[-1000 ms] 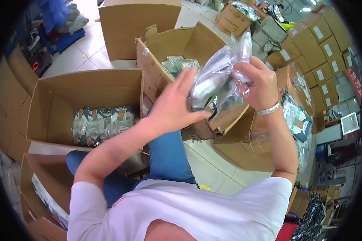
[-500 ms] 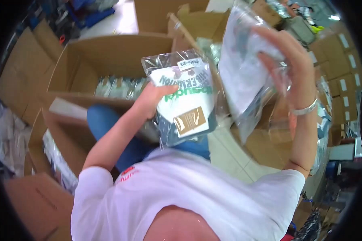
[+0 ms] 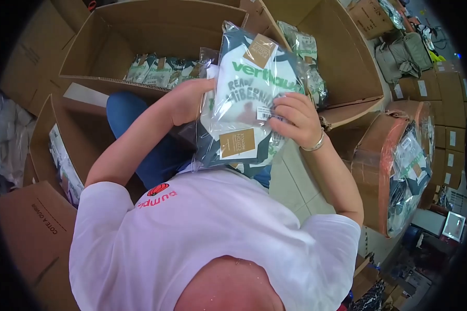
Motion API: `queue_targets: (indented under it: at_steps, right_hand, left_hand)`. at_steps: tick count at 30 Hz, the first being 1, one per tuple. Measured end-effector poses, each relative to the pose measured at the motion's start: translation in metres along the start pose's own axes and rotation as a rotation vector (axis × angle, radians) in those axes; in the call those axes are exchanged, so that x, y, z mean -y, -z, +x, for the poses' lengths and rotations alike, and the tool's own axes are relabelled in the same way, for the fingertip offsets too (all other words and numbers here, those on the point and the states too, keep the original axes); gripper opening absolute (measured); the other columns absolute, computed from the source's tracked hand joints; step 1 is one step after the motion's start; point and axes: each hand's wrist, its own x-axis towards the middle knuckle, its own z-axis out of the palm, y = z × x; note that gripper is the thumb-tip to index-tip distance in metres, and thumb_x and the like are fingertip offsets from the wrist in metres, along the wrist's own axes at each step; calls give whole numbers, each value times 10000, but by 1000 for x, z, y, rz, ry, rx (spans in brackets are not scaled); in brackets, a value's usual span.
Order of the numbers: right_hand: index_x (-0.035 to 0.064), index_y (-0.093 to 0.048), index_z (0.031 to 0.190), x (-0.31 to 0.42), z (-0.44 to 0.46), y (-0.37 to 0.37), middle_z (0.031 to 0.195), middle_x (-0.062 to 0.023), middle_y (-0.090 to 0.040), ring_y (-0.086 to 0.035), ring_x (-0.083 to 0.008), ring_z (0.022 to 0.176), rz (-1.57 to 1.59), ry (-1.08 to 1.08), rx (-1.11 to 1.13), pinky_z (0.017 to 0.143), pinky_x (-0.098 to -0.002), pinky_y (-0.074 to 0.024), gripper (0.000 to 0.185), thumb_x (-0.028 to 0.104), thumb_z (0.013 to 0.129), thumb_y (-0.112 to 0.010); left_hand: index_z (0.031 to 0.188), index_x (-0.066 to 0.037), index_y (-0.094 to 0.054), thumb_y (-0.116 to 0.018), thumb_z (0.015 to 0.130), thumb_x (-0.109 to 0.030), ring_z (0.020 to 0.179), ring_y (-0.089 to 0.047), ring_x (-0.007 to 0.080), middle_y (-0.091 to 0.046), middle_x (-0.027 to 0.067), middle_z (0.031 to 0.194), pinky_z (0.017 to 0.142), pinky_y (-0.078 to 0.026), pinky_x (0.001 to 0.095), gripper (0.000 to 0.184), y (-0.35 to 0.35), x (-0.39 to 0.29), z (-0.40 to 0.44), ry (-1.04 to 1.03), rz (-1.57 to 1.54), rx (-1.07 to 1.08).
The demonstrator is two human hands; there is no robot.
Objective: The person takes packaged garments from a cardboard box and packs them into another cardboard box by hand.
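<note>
In front of my chest is a small stack of folded garments in clear plastic bags, white and dark with green and grey lettering. My left hand (image 3: 188, 101) is closed on the left edge of the lower bagged garment (image 3: 206, 144), its fingers hidden behind it. On top lies another bagged garment (image 3: 254, 78) with a brown paper label, and my right hand (image 3: 296, 119) grips its right side near a white barcode sticker (image 3: 264, 113). Where one bag ends and the other begins is hard to make out.
Ahead, an open cardboard box (image 3: 155, 26) holds several bagged garments (image 3: 158, 71). Another open box (image 3: 342, 57) at the right holds more. A taped carton (image 3: 373, 171) with bagged garments stands further right. At the left are a box (image 3: 49, 124) and a closed carton (image 3: 33, 233).
My right hand has swung in from the right with its bagged garment, which now lies over the one in my left hand. The view has shifted slightly.
</note>
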Motion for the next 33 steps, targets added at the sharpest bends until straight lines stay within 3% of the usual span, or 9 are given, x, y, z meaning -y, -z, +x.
queue_targets:
  at_steps: [2,4,7,11,14,18,20,28,33]
  right_hand:
    - [78,-628,786,-1,3,-5,914,-83,-623,-645,-277,934,83,7,-24,880,-450,-540,162,72,661,-731]
    - [74,-630,790,2,-1,-12,915,-88,-619,-644,-277,931,108,28,-24,882,-458,-540,172,73,653,-734]
    - [76,-642,816,4,-2,-21,940,-98,-610,-637,-284,935,148,51,-3,898,-473,-539,197,67,642,-734]
    - [54,-650,1051,20,-26,-25,1116,-152,-594,-594,-337,1060,85,-244,11,914,-463,-496,327,56,733,-725]
    - [-56,-337,1419,65,-54,-44,1373,-234,-443,-422,-403,1278,-146,-1290,-200,1061,-446,-357,754,179,821,-732]
    - [-47,-367,1410,122,-66,-69,1345,-196,-499,-482,-294,1248,154,-1727,-172,1048,-400,-378,647,223,892,-644]
    - [0,-416,1412,115,-89,-76,1311,-115,-590,-572,-243,1172,828,-2148,-587,1000,-336,-436,605,199,893,-654]
    - [-23,-482,1356,54,-108,-71,1237,-124,-615,-612,-238,1099,1574,-1711,-908,948,-355,-483,472,212,959,-581]
    - [-53,-547,1264,35,-79,-83,1151,-157,-652,-675,-234,917,984,-1872,-835,789,-338,-564,414,257,989,-550]
  left_hand:
    - [1313,-5,-532,-560,973,-171,1083,-647,213,-648,119,1201,945,-511,369,380,-5,-3,-2,-225,442,27]
    - [1330,-11,-507,-621,925,-120,1057,-648,210,-646,114,1200,929,-506,356,435,-32,-23,-2,-31,-647,-55]
    - [1320,-15,-509,-684,872,-104,1030,-642,192,-642,105,1199,918,-501,338,490,-54,-12,-7,-157,153,-319]
    - [1224,16,-576,-723,822,-77,945,-658,173,-665,118,1119,808,-545,316,438,-39,-12,-3,63,-60,-331]
    - [1206,23,-591,-699,824,-54,923,-664,181,-670,124,1096,780,-553,314,404,-43,-10,-2,66,-247,-332]
    - [1231,11,-575,-708,811,-91,965,-643,175,-668,90,1098,871,-516,341,452,-37,-1,-3,16,-292,-315]
    - [1235,17,-561,-727,799,-68,977,-623,153,-662,83,1111,884,-503,329,475,-40,-13,-4,12,-166,-355]
    - [1270,-20,-551,-753,840,-108,1002,-624,116,-665,52,1124,877,-511,285,482,7,-73,-7,-363,-7,-194]
    - [1223,-11,-561,-697,876,-168,950,-638,143,-651,63,1091,822,-527,299,404,123,-169,-24,-471,441,-505]
